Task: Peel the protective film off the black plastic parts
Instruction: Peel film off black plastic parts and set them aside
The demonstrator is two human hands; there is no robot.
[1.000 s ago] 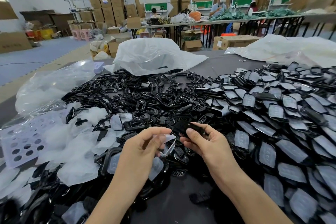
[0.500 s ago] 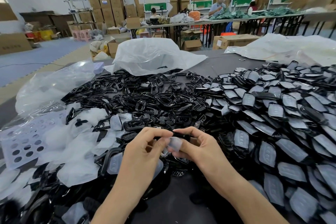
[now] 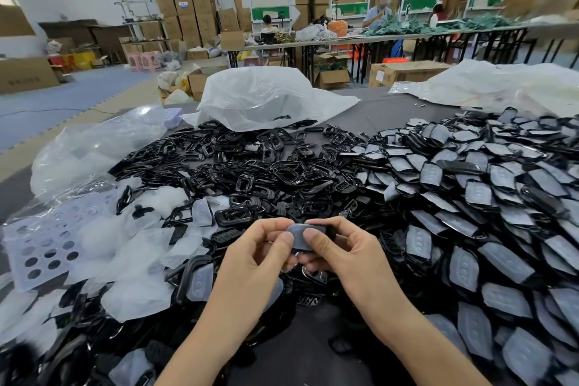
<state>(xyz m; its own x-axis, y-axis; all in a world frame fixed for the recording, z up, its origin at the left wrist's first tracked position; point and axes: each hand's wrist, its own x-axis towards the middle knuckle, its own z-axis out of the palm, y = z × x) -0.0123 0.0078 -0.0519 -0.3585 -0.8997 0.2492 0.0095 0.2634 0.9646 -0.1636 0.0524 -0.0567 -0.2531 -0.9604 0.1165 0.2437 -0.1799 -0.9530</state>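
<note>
Both hands meet low in the middle of the view over one black plastic part (image 3: 326, 230) whose face is covered by greyish film (image 3: 300, 236). My right hand (image 3: 340, 252) grips the part, thumb pressed on the film. My left hand (image 3: 260, 255) pinches the part's left edge with thumb and forefinger. A heap of film-covered black parts (image 3: 470, 197) spreads to the right. Bare black frames (image 3: 250, 172) are piled in the middle. Loose pieces of peeled film (image 3: 131, 260) lie at the left.
A punched lilac sheet (image 3: 40, 247) lies at the far left. Clear plastic bags (image 3: 94, 147) and a white bag (image 3: 266, 97) sit behind the piles on the grey table (image 3: 369, 110). People work at long tables in the background among stacked cartons.
My left hand held a loose strip of film a second ago; that strip is gone. Both hands have come together and now hold one film-covered part between them.
</note>
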